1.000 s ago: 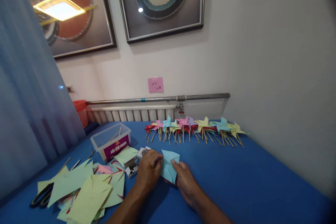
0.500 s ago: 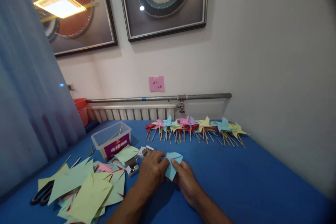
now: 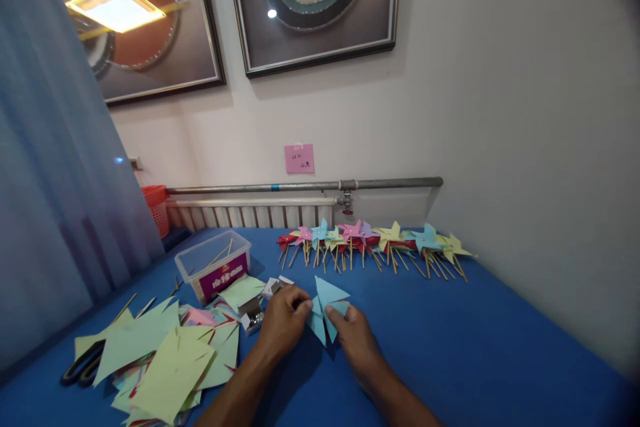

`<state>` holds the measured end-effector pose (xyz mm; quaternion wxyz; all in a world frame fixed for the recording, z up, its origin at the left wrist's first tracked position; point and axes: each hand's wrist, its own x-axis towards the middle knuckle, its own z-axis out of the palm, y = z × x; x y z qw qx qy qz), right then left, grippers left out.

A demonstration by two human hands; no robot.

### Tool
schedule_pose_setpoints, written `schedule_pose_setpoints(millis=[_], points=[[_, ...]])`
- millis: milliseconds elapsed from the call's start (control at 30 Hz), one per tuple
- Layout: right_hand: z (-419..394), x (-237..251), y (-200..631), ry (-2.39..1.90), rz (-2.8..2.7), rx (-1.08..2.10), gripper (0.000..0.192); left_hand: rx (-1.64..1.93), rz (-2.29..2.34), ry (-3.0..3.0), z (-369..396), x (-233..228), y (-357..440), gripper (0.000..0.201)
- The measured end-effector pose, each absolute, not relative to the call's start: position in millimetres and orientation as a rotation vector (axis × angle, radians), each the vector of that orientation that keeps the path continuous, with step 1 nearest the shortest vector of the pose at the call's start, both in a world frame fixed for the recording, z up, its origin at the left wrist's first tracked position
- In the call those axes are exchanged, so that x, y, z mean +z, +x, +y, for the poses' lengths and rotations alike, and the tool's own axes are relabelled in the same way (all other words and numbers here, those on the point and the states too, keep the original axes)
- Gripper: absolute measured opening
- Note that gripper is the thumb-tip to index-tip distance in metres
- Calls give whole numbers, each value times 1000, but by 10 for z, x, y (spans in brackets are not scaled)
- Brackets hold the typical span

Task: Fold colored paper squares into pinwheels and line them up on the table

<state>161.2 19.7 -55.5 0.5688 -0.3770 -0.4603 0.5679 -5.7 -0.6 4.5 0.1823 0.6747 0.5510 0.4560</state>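
Observation:
A light blue slit paper square (image 3: 330, 292) is held between my hands over the blue tabletop, its cut corners pointing outward like pinwheel blades. My right hand (image 3: 354, 337) grips its right side, with the thumb on top near the middle. At the left edge of the paper my left hand (image 3: 286, 321) is closed, thumb and fingers pinched on a corner; the fingertips are partly hidden. Just left of that hand lies a small open box (image 3: 251, 315) with shiny metal bits in it. A second small white box (image 3: 273, 287) sits behind the left hand.
Left of my arms spreads a pile of cut paper sheets (image 3: 173, 373) with black-handled scissors (image 3: 83, 363) beside it. A clear plastic tub (image 3: 186, 265) holds thin sticks. Finished paper pinwheels (image 3: 390, 237) on sticks line the table's back near a radiator (image 3: 245, 215).
The paper's corners, folded in toward the middle before, now stand spread apart. My left hand has drawn back slightly to the left, while the right hand keeps its hold.

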Motion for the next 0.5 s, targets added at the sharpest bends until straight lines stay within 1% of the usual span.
schedule_pose_setpoints(millis=[67,200,233,333,500], points=[[191,-543,1597,-864,-1058,1355,39,1333,1506,1949,-18,77,-69,16],[199,-538,1583,-825,-1005,1404,41,1319,1375,1975,-60,147,-82,26],[200,-538,1583,-820,-997,1420,42,1303,1358,1962,-65,153,-78,25],[176,-514,1579,-819,-972,1443,43,1302,1375,1858,-58,127,-48,21],[65,-351,1572,-661,-969,1551,44,1349,1352,1569,0,46,-2,28]])
